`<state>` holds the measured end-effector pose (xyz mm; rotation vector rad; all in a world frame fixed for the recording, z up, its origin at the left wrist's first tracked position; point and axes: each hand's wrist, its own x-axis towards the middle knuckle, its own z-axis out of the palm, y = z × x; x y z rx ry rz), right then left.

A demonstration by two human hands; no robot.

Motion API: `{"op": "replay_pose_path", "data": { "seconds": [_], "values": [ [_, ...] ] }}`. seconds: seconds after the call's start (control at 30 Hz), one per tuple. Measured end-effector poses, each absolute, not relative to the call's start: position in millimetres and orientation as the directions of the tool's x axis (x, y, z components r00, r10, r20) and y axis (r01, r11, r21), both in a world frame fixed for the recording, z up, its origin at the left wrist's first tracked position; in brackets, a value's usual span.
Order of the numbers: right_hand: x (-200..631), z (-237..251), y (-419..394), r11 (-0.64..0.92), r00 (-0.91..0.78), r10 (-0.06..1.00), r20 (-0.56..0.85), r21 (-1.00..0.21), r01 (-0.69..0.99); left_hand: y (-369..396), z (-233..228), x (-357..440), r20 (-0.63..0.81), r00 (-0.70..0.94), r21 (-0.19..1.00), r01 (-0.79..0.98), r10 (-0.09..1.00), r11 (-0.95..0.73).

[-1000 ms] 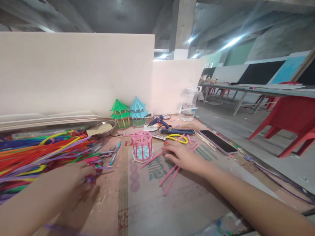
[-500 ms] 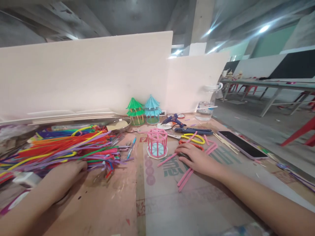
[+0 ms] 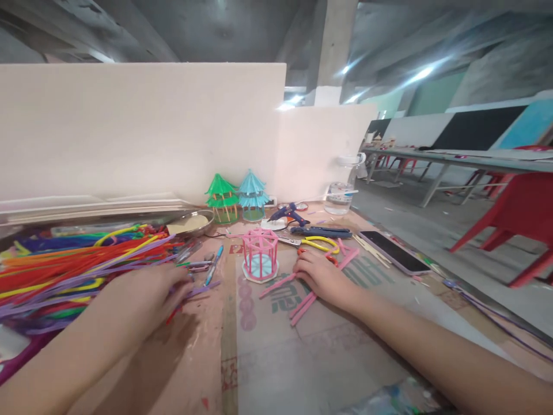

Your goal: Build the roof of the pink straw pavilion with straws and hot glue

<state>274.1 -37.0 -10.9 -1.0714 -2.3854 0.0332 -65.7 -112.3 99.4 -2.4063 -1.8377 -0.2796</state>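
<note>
We see our left hand [image 3: 144, 291] lying palm down on the near edge of a big heap of coloured pipe cleaners [image 3: 73, 262] at the left of the table; whether its fingers pinch a strand we cannot tell. Our right hand [image 3: 322, 275] rests flat, fingers loosely together, on loose pink sticks [image 3: 302, 305] on the cardboard sheet [image 3: 328, 346]. Just left of it stands a small pink cage-like model [image 3: 260, 253]. Behind lie yellow-handled pliers [image 3: 319, 244] and a phone [image 3: 394, 252].
</note>
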Motion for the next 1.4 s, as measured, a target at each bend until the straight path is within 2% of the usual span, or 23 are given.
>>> {"op": "replay_pose_path", "data": {
  "seconds": [0.07, 0.13, 0.27, 0.33, 0.43, 0.57, 0.67, 0.77, 0.9, 1.1, 1.2, 1.3, 1.4],
  "values": [
    [274.1, -6.0, -39.2, 0.691, -0.532, 0.687, 0.495, -0.219, 0.689, -90.2, 114.9, -38.1, 0.263, 0.285, 0.011, 0.954, 0.922, -0.298],
    [275.1, -1.0, -41.8, 0.701, -0.503, 0.662, 0.556, -0.220, 0.679, -64.7, 121.0, -16.4, 0.344, 0.282, 0.091, 0.939, 0.895, -0.331],
    [274.8, 6.1, -46.0, 0.722, -0.432, 0.597, 0.676, -0.217, 0.657, -21.0, 103.0, 5.3, 0.452, 0.273, 0.386, 0.798, 0.849, -0.462],
    [272.4, 7.5, -47.2, 0.737, -0.421, 0.558, 0.715, -0.193, 0.648, -10.5, 89.0, 8.2, 0.462, 0.308, 0.456, 0.722, 0.832, -0.520],
    [267.7, 8.1, -48.5, 0.758, -0.416, 0.507, 0.755, -0.160, 0.633, -8.9, 79.7, 8.3, 0.504, 0.372, 0.426, 0.678, 0.779, -0.599],
    [264.3, 10.2, -48.9, 0.764, -0.398, 0.487, 0.778, -0.159, 0.625, -15.7, 89.9, 6.4, 0.568, 0.459, 0.284, 0.669, 0.683, -0.686],
    [266.8, 13.7, -46.9, 0.754, -0.412, 0.500, 0.762, -0.150, 0.639, -18.6, 97.7, 6.7, 0.525, 0.592, 0.167, 0.634, 0.612, -0.755],
    [273.9, 16.7, -42.2, 0.747, -0.438, 0.510, 0.740, -0.128, 0.652, -20.5, 94.7, 8.7, 0.458, 0.664, 0.130, 0.607, 0.590, -0.784],
    [285.2, 15.5, -35.5, 0.759, -0.448, 0.509, 0.735, -0.138, 0.636, -21.7, 79.6, 8.6, 0.441, 0.651, 0.158, 0.621, 0.617, -0.768],
    [287.5, -0.8, -34.2, 0.732, -0.360, 0.542, 0.759, -0.217, 0.646, -15.1, 69.5, 1.3, 0.428, 0.564, 0.313, 0.640, 0.706, -0.702],
    [286.9, -5.8, -37.3, 0.769, -0.405, 0.496, 0.768, -0.173, 0.615, -13.2, 71.3, 1.0, 0.381, 0.608, 0.370, 0.590, 0.696, -0.718],
    [288.0, -4.0, -41.6, 0.776, -0.437, 0.461, 0.772, -0.112, 0.620, -15.5, 73.4, 4.3, 0.381, 0.638, 0.362, 0.563, 0.669, -0.743],
    [288.2, -0.3, -47.3, 0.780, -0.466, 0.430, 0.774, -0.059, 0.622, -20.4, 74.1, 8.6, 0.386, 0.600, 0.344, 0.611, 0.701, -0.713]
  ]
}}
